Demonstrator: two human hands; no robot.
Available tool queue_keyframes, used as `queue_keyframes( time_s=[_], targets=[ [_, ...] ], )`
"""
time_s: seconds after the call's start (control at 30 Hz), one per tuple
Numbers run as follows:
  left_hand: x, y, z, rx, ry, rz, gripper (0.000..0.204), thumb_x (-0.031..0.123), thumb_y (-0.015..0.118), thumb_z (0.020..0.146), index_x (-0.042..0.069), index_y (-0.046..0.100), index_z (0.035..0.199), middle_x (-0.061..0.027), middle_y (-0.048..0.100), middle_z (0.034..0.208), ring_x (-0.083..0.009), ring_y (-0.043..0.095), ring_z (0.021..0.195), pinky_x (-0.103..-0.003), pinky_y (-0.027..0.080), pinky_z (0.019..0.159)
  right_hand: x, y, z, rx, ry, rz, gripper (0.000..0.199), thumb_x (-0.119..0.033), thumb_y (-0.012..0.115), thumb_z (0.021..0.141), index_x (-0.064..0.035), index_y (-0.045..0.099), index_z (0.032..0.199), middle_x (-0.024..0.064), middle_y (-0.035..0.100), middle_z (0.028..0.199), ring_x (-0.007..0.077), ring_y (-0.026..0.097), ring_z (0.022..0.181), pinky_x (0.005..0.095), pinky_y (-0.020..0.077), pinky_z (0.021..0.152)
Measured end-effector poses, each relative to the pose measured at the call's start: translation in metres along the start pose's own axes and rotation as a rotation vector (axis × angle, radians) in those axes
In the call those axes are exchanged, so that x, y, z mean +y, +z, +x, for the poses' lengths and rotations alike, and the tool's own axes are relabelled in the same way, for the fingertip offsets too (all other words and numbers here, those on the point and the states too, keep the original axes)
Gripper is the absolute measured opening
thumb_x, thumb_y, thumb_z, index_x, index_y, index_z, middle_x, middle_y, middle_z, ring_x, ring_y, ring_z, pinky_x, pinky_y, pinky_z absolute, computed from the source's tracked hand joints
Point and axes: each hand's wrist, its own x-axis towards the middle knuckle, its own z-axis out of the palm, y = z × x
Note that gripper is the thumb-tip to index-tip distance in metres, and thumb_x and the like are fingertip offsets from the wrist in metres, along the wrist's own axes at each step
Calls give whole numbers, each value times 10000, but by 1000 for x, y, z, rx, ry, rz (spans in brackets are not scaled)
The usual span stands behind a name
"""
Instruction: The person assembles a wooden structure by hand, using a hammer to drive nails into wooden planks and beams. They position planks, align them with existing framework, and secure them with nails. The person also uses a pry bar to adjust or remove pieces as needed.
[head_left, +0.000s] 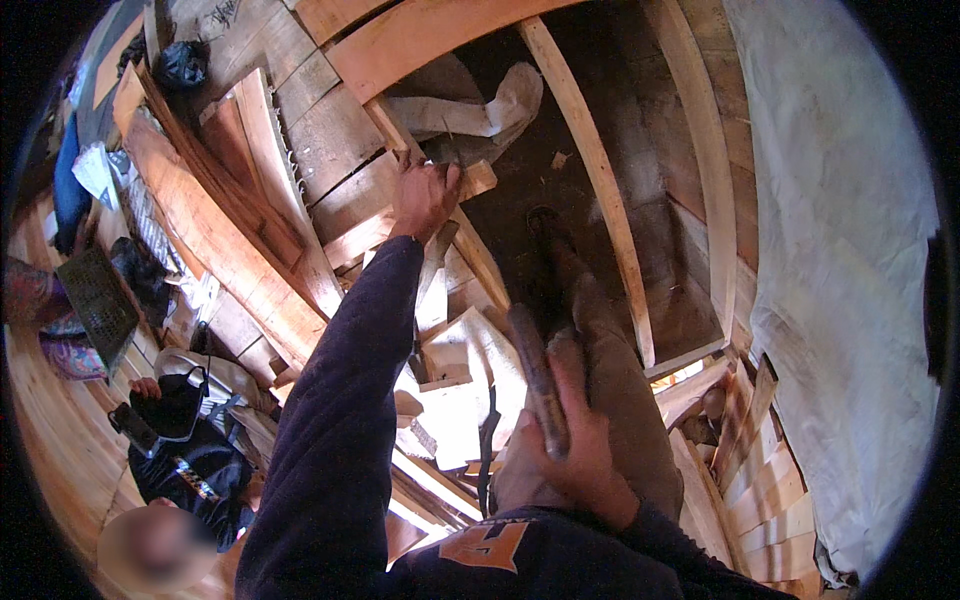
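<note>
My left hand (428,195) is closed over the crossing of a short wooden strip (480,180) and a long narrow wooden bar (478,255). A thin, dark, nail-like sliver shows beside its fingertips; what the fingers pinch is too small to make out. Lower down, my right hand (590,465) is wrapped around a dark, worn tool handle (538,375), which slants up in front of my leg. The head of that tool cannot be seen. Ahead, a wide reddish board (430,50) spans the top of the wooden frame.
Curved wooden slats (600,180) cross the dark recess where my leg stands. Pale cloth (515,105) lies beyond the left hand, and a white sheet (840,280) hangs on the right. Long planks (200,220) lean at left. Another person (190,470) sits at lower left.
</note>
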Motion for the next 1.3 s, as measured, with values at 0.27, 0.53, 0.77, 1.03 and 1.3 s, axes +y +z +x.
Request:
queue_keyframes(
  time_s=[0.27,0.53,0.77,1.03,1.3],
  targets=[
    [-4,8,-4,-28,-22,-16,436,340,396,937,51,703,826,-209,683,829,-369,640,912,-508,219,1126,-29,7,3,-76,111,-10,712,-168,621,860,39,264,1440,297,628,1051,338,685,934,370,549,787],
    [9,-9,-1,-68,-50,-18,501,364,363,948,24,704,808,-223,677,821,-374,642,916,-514,216,1126,-22,9,-12,-21,1,-40,736,-155,618,836,17,257,1453,301,616,1077,371,671,939,386,538,809],
    [-5,4,-3,-26,-13,-21,504,382,363,953,37,715,852,-228,681,862,-383,641,922,-529,225,1118,-12,15,-22,83,-121,-31,728,-183,650,826,-24,306,1448,281,629,1007,383,664,855,435,523,802],
    [-1,7,-3,16,-45,-60,534,388,389,954,8,711,760,-213,686,829,-380,655,872,-525,243,1104,0,24,3,229,-243,-113,538,-91,578,872,46,417,1366,213,647,1015,176,638,934,320,499,838],
    [-5,4,3,-140,-55,-39,437,384,367,969,82,659,1089,-205,678,977,-397,593,1039,-564,226,1101,-30,23,61,208,-35,37,530,-132,626,851,43,455,1321,254,646,1020,302,667,929,359,509,829]
  ],
)
